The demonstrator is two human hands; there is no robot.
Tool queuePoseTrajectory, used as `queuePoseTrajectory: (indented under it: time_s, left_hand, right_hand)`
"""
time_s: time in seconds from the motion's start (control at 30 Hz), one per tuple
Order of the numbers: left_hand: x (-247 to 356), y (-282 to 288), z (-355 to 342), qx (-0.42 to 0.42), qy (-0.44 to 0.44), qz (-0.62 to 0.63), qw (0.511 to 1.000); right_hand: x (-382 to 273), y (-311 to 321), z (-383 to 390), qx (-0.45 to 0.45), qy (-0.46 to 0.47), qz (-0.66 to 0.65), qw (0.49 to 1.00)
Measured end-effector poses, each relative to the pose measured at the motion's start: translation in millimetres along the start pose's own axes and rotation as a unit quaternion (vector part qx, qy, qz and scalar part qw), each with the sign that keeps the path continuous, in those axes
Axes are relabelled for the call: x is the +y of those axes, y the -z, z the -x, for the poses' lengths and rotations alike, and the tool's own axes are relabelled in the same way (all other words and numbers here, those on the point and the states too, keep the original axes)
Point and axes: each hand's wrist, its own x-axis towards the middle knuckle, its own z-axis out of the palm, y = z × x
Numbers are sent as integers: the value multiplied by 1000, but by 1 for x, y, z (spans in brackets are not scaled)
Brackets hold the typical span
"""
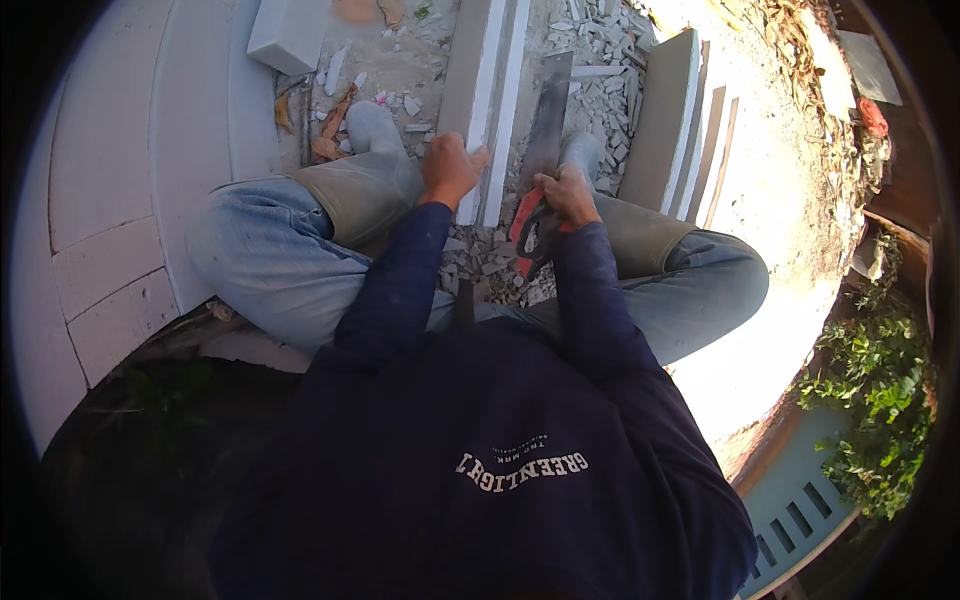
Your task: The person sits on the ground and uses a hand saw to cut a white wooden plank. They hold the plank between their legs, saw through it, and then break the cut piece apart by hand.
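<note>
A long pale grey strip with white grooved edges [475, 85], like a moulding, runs away from me between my boots. My left hand [452, 168] is closed over its near part, the fingers curled at the white edge. To the right of the strip is a handsaw [548, 120] with a broad dark blade and a red and black handle. My right hand [570, 197] is closed on it where the handle meets the blade. The blade points away from me, beside the strip and apart from it. The fingers' undersides are hidden.
Broken grey-white chips [610, 85] litter the ground around the strip. More grooved pieces [665, 125] stand beyond my right leg. A white block [288, 38] lies at the far left, near a pale panelled surface [105, 150]. Leafy plants [880, 390] grow at the right.
</note>
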Motion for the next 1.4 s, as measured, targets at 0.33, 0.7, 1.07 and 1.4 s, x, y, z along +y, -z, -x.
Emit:
queuePoseTrajectory:
  time_s: [0.33, 0.7, 1.07, 1.4]
  left_hand:
    - [-7, -6, 3, -39, 49, -40, 997]
    - [-12, -34, 4, -65, 58, 204, 975]
    - [-5, -31, 13, 47, 54, 332, 941]
    - [60, 4, 21, -14, -14, 507, 862]
  right_hand:
    - [-1, 31, 21, 114, 86, -78, 987]
    - [-69, 109, 62, 208, 184, -91, 956]
    - [-150, 109, 22, 181, 228, 38, 956]
    - [-226, 112, -13, 119, 228, 87, 962]
